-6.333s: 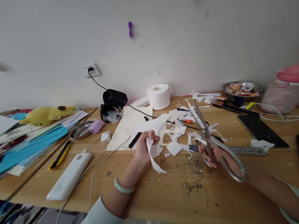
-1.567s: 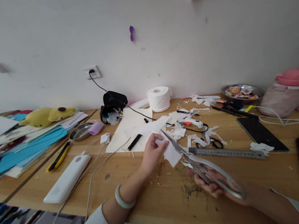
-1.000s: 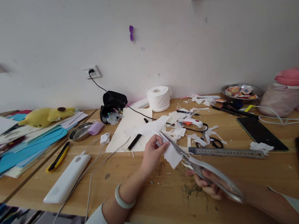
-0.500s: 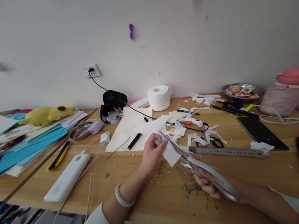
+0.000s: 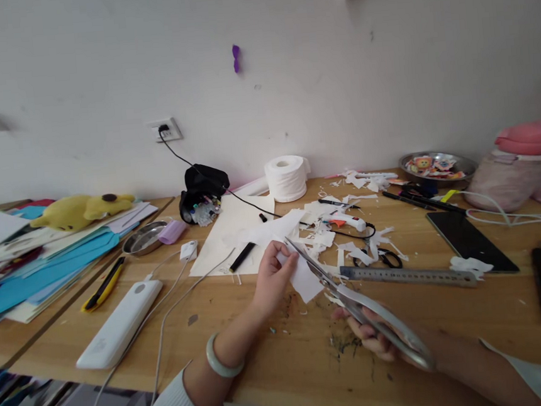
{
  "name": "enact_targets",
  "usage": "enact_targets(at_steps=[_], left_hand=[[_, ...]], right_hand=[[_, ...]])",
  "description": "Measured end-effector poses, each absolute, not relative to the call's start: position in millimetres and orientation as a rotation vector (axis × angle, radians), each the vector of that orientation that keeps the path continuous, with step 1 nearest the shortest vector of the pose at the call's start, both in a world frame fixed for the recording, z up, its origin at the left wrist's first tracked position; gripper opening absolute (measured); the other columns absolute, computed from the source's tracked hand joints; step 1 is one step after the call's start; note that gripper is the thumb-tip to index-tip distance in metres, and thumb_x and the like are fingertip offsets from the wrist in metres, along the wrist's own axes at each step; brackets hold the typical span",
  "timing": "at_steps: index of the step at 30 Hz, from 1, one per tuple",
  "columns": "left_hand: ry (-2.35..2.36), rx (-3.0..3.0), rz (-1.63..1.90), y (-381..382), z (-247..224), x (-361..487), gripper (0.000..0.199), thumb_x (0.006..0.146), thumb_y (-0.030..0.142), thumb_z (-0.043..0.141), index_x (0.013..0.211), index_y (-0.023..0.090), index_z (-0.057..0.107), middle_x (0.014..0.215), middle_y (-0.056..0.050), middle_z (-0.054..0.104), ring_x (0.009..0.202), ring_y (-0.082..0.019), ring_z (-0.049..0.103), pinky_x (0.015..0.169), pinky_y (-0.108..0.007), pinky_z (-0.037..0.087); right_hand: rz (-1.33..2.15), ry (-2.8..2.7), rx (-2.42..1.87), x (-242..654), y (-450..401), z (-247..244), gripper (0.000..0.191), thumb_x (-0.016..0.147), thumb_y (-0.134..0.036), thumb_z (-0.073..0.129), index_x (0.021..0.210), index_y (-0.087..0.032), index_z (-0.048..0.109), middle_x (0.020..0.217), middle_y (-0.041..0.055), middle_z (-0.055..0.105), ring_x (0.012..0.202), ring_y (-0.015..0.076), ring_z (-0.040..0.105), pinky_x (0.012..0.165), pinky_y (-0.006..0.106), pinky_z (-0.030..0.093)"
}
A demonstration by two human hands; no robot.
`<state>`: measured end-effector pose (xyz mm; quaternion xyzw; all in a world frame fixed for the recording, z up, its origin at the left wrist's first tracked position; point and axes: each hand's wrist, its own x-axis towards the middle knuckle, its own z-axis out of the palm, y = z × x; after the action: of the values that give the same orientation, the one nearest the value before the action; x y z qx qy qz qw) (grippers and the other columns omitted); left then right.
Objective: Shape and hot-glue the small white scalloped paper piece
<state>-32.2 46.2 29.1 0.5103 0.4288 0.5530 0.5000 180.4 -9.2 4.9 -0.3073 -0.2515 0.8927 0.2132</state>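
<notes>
My left hand (image 5: 276, 272) pinches a small piece of white paper (image 5: 306, 281) between thumb and fingers, just above the desk. Grey-handled scissors (image 5: 355, 303) are gripped in my right hand (image 5: 370, 333), their blades pointing up and left. The blade tips lie right by my left thumb, along the edge of the paper. Whether the paper sits between the blades is hard to make out. Behind my left hand, a larger white sheet (image 5: 217, 245) lies on the desk with a black marker (image 5: 242, 256) on it.
Paper scraps (image 5: 316, 237) surround a glue gun (image 5: 352, 222) behind the scissors. A steel ruler (image 5: 409, 277) and a dark phone (image 5: 473, 242) lie to the right. At the left are a white power bank (image 5: 120, 323), a yellow cutter (image 5: 103, 286) and cables. A paper roll (image 5: 286, 179) stands behind.
The scissors and paper have barely moved; the paper's lower part has swung slightly left. The whole view has shifted a little.
</notes>
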Motion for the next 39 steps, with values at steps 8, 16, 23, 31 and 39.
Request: enact_targets(at_steps=[8,16,23,31,39], left_hand=[[1.069,1.248,1.274,42.8,30.2,-30.9,0.038,0.068,0.044,0.068,0.071,0.02,0.039,0.054,0.009,0.038,0.044,-0.006,0.033,0.042,-0.016,0.024],[1.025,1.257,1.285,44.1,29.2,-31.4,0.036,0.069,0.044,0.066,0.072,0.02,0.038,0.055,0.009,0.04,0.044,-0.006,0.033,0.042,-0.016,0.025],[1.019,1.233,1.266,43.4,31.3,-31.1,0.039,0.068,0.046,0.067,0.072,0.021,0.037,0.056,0.008,0.041,0.045,-0.006,0.035,0.042,-0.016,0.027],[1.008,1.234,1.279,44.1,30.2,-30.1,0.038,0.07,0.045,0.066,0.072,0.02,0.038,0.054,0.01,0.038,0.043,-0.004,0.032,0.041,-0.015,0.024],[0.998,1.252,1.3,40.1,30.1,-30.1,0.038,0.07,0.044,0.067,0.071,0.02,0.038,0.055,0.009,0.037,0.045,-0.005,0.03,0.043,-0.015,0.024]], right_hand=[[2.699,-0.633,-0.878,184.0,5.6,18.1,0.027,0.075,-0.036,0.062,0.087,-0.012,0.065,0.059,-0.0015,0.051,0.045,0.0045,0.041,0.041,0.017,0.033],[2.527,-0.682,-1.002,177.9,-5.0,38.6,0.027,0.067,-0.035,0.067,0.084,-0.015,0.061,0.06,-0.0043,0.048,0.047,0.0035,0.039,0.043,0.017,0.031],[2.444,-0.833,-1.08,175.1,-8.7,17.9,0.033,0.07,-0.037,0.065,0.095,-0.017,0.059,0.056,-0.0077,0.04,0.042,0.0034,0.031,0.04,0.018,0.022],[2.419,-0.831,-1.034,174.6,-10.2,37.3,0.032,0.068,-0.042,0.067,0.084,-0.017,0.057,0.055,-0.0074,0.041,0.042,0.003,0.034,0.038,0.017,0.022],[2.391,-0.902,-1.054,171.9,-7.8,18.1,0.033,0.076,-0.047,0.053,0.086,-0.016,0.06,0.051,-0.0063,0.039,0.036,0.0043,0.032,0.035,0.017,0.024]])
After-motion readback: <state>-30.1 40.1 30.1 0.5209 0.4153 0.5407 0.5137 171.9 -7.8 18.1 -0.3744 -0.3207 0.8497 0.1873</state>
